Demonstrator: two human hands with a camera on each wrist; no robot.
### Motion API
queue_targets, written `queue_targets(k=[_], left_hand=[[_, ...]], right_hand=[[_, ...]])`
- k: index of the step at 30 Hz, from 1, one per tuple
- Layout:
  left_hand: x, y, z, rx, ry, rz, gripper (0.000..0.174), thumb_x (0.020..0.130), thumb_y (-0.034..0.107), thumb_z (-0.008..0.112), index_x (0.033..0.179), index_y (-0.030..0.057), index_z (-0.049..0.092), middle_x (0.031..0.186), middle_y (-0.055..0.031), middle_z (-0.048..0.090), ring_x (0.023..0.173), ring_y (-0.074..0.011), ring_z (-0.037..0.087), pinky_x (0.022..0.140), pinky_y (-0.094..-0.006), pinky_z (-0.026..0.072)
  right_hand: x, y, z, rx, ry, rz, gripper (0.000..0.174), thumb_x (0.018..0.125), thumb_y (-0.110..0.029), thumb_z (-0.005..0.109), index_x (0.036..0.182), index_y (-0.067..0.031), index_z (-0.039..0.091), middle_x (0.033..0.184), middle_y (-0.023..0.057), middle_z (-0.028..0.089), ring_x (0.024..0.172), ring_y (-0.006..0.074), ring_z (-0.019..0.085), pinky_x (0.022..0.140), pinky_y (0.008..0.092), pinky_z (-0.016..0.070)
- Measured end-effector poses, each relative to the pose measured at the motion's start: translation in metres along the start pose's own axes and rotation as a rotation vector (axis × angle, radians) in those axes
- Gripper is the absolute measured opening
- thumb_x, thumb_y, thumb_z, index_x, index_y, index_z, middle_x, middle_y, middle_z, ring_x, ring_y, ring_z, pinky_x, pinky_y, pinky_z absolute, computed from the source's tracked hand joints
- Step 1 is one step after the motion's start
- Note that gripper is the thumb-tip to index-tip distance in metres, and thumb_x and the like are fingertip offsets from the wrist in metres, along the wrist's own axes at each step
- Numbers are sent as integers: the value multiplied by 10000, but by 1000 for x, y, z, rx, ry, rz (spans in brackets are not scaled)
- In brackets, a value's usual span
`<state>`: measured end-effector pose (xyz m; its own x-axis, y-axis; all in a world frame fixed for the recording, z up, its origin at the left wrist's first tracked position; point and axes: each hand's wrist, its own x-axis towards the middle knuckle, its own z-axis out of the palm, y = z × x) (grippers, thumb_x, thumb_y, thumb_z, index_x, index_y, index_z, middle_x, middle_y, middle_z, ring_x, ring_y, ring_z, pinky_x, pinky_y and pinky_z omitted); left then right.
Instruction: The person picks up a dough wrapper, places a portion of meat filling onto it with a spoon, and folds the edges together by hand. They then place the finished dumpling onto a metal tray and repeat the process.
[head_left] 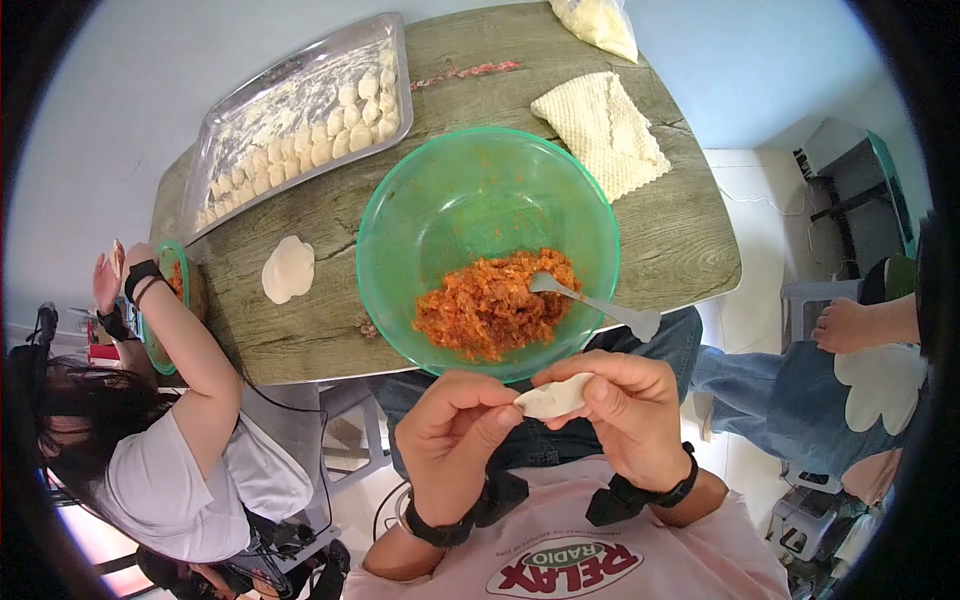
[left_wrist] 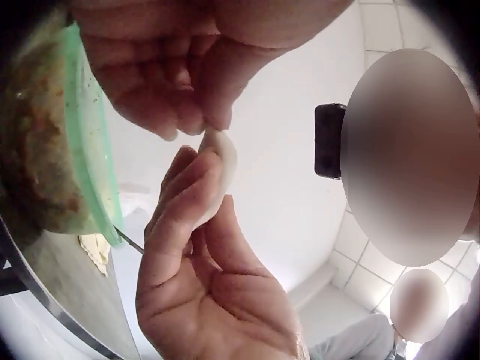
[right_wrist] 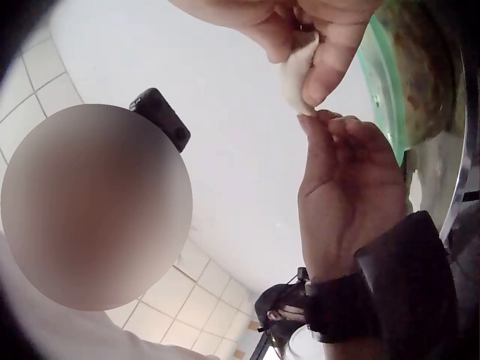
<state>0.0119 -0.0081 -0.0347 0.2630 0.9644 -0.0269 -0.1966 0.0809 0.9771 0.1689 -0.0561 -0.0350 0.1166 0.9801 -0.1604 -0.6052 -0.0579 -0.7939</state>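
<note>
A white folded dumpling (head_left: pixel 552 398) is held between both hands in front of the shirt, just below the near rim of a green bowl (head_left: pixel 425 215). The left hand (head_left: pixel 452 440) pinches its left tip between thumb and fingers. Around the other end, the right hand (head_left: pixel 638 420) grips with thumb and curled fingers. Seen from the left wrist, the dumpling (left_wrist: pixel 227 161) stands with its edge pressed together. Orange-red filling (head_left: pixel 490 310) lies in the near part of the bowl, and a metal spoon (head_left: pixel 610 308) leans from it over the right rim.
One flat round wrapper (head_left: pixel 289 270) lies left of the bowl. Behind it a metal tray (head_left: pixel 262 105) carries rows of dumplings. A cream knitted cloth (head_left: pixel 600 130) and a plastic bag (head_left: pixel 600 25) lie at the back right. Another person (head_left: pixel 170 460) works at the left beside a smaller green bowl (head_left: pixel 152 350).
</note>
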Motion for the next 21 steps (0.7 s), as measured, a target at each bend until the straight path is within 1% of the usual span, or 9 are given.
queue_targets(k=[4,7,9,10,12,16,17,19,21], left_hand=[[0,1,0,15,-6,32,135,798,59,686,862,-21,598,788,-67,570,638,-126,566,574,-220,457],[0,3,-3,1,-30,-15,174,789,93,707,870,-18,600,826,-65,567,667,-120,562,605,-216,455],[2,9,-4,124,-27,63,217,756,24,710,957,-7,635,919,-75,575,783,-131,560,676,-235,457],[3,10,-5,124,-28,68,217,756,24,710,957,-7,635,919,-75,575,783,-131,560,676,-235,457],[7,12,-5,421,-110,282,259,723,69,744,963,30,657,910,-80,569,768,-155,564,669,-245,453],[9,21,2,453,-142,282,199,725,64,739,913,51,675,886,-75,568,761,-176,564,658,-257,449],[9,18,1,470,-147,289,181,725,61,737,896,49,677,874,-71,570,760,-173,565,655,-260,449],[8,16,0,487,-154,296,163,725,57,736,878,48,680,863,-67,573,760,-170,566,651,-264,449],[7,16,0,480,-136,268,142,728,46,730,862,49,683,832,-61,573,750,-165,566,644,-266,446]], right_hand=[[-1,0,3,36,-1,14,306,923,-169,538,1083,86,595,1035,173,636,884,204,640,742,297,549],[-2,-1,3,27,9,-4,299,929,-165,528,1081,82,599,1022,166,640,872,195,640,754,279,535],[-3,-1,0,-56,1,-40,291,928,-155,529,1088,78,597,1023,159,639,871,188,637,763,272,525],[-3,-1,-1,-136,-2,-69,283,927,-144,530,1095,74,596,1024,153,637,871,180,634,772,264,514],[-5,-2,2,-198,-19,-94,269,920,-118,537,1103,71,592,1029,148,633,879,174,629,781,259,505],[-8,3,2,-301,-65,-150,246,897,-44,557,1114,70,582,1050,137,617,915,159,614,801,249,489],[-8,3,3,-302,-65,-151,246,897,-44,557,1114,70,582,1050,137,617,915,159,614,801,249,489],[-7,4,5,-307,-28,-152,233,896,-102,578,1047,72,605,1008,168,633,850,164,620,773,273,499],[-7,3,4,-299,-38,-129,237,897,-105,577,1048,75,603,1014,168,632,852,163,619,773,272,499]])
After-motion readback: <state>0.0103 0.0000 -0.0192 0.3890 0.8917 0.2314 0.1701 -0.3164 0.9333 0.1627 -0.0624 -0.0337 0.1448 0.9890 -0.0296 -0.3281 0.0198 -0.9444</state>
